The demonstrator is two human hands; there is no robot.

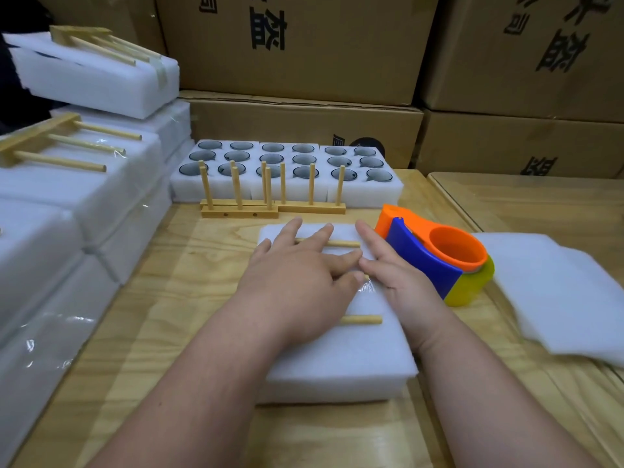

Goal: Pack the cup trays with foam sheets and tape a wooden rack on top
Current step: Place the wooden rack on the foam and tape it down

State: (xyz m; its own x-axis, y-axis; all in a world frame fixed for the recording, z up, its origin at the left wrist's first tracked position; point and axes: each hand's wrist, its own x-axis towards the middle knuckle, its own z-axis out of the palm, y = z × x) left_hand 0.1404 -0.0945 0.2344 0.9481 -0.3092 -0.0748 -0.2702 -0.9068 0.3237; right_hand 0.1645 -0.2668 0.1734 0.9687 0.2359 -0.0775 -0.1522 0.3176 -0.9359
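Note:
A white foam pack (341,366) lies on the table in front of me with a wooden rack (361,320) on its top, pegs pointing right. My left hand (300,275) lies flat on the rack and foam with straight fingers, covering most of the rack. My right hand (391,268) rests beside it on the pack's right side, fingers straight, its fingertips meeting those of the left. A strip of clear tape (366,286) glints between the hands. The orange, blue and yellow tape dispenser (439,258) stands just right of the pack.
Three foam trays of grey cups (287,170) stand at the back, with two upright wooden racks (270,201) before them. Finished taped packs (77,184) are stacked at the left. Loose foam sheets (557,292) lie at the right. Cardboard boxes (304,45) wall the back.

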